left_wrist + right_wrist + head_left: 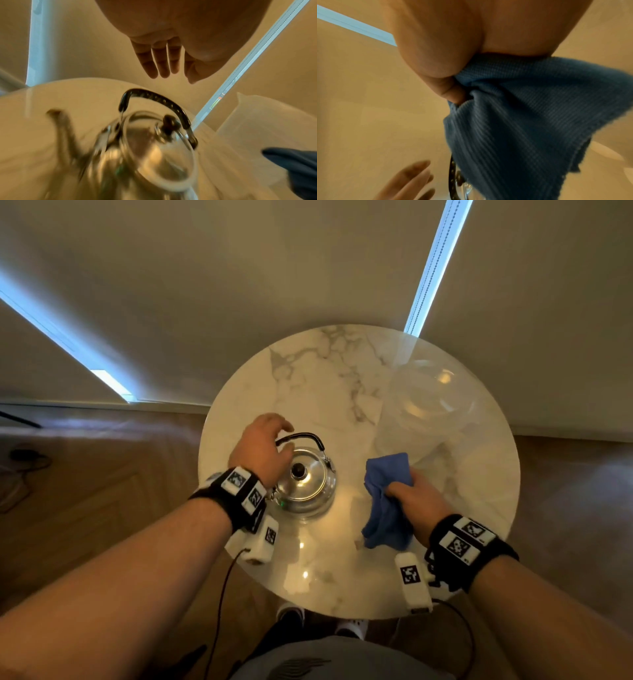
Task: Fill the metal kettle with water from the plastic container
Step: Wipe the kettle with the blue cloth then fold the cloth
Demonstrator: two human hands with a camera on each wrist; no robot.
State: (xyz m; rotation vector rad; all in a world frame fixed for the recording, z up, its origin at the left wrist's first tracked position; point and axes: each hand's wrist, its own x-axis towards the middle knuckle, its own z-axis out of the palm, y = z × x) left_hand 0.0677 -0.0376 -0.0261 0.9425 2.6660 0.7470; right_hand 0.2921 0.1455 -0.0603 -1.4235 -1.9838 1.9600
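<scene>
Kettle [306, 486] on table [342, 378], near front edge, lid on. Left hand [262, 448] above handle [301, 437], fingers [161, 63] straight and loose, nothing held. Right hand [416, 501] bunches cloth [387, 498], fingers curled in it. Container [431, 409] far right of table, apart from kettle.

Probable step: take handle. Grip mid-handle, keep kettle level; lid must come off before pouring.

Container translucent, water level unreadable. Kettle blurred in left wrist view. Spout hidden from head view.
</scene>
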